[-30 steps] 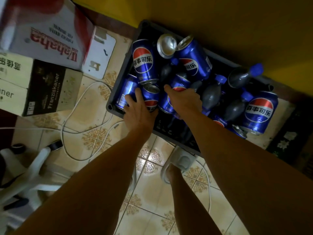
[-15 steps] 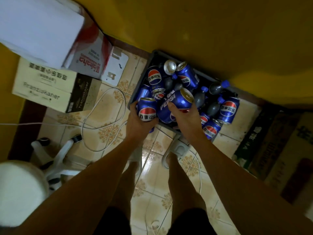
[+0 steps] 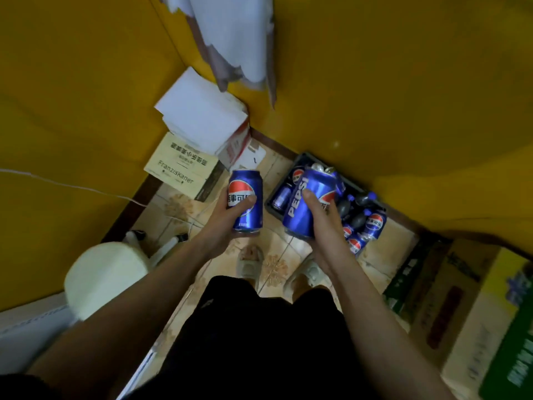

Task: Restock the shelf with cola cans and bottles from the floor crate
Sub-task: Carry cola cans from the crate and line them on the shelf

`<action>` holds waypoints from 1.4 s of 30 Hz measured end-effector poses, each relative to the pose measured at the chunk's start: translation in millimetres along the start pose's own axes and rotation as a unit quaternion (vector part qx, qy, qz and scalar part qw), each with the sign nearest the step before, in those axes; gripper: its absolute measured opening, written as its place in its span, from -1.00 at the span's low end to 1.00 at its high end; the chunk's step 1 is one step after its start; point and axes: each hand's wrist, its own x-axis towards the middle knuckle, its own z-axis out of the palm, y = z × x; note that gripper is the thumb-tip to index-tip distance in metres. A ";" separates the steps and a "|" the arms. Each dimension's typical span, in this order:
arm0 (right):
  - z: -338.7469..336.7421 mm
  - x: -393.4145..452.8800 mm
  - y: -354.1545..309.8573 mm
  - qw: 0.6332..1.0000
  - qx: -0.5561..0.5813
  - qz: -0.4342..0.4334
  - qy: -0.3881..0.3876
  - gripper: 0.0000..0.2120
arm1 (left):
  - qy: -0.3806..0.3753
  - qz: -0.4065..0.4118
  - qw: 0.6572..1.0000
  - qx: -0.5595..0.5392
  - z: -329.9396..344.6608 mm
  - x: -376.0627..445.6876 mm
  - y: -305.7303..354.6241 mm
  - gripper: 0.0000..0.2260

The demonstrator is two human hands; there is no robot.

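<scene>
Cans held number two, one per hand. Left hand (image 3: 227,219) grips an upright blue cola can (image 3: 246,201), thumb curled across the logo, remaining fingers wrapped behind and out of sight. Right hand (image 3: 323,217) grips a second blue can (image 3: 308,202), tilted so its silver top leans away from the person, thumb pressed over the white PEPSI lettering; its other fingers pass behind the can and their spread cannot be told. Both cans are in the air above the tiled floor (image 3: 277,252), the right one directly in front of the dark floor crate (image 3: 271,204) and overlapping it in view, the left one just beside the crate's near-left corner.

Crate contents visible: about five further blue cans, among them one at the left wall (image 3: 282,196) and one at the right end (image 3: 375,223), plus roughly four dark bottles with blue caps (image 3: 359,219); part of the load is hidden behind the right-hand can, so the count is approximate. The crate stands against the yellow wall (image 3: 389,96).

Surroundings: two stacked cardboard cartons in the corner, one marked Franziskaner (image 3: 180,168) below, a red-and-white one (image 3: 235,142) above. White cable (image 3: 72,186) runs along the left wall. One pale round seat (image 3: 106,280) stands at lower left. Two feet in light slippers (image 3: 249,262) are planted on the tiles. More cartons (image 3: 467,310) are stacked at right.
</scene>
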 end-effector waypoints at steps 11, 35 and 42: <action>38.1 -77.8 -26.9 0.977 -0.079 -0.023 -0.198 -0.45 | 0.008 0.115 0.985 -0.125 -20.9 -129.2 35.4 -0.45; 124.0 -257.7 62.5 0.718 -0.375 -0.143 -0.569 -0.27 | 0.316 0.401 0.778 -0.366 -32.4 -383.8 -140.1 -0.37; 178.9 -367.9 170.8 0.634 -0.405 -0.176 -0.635 -0.40 | 0.395 0.437 0.699 -0.406 -97.2 -487.9 -229.5 -0.39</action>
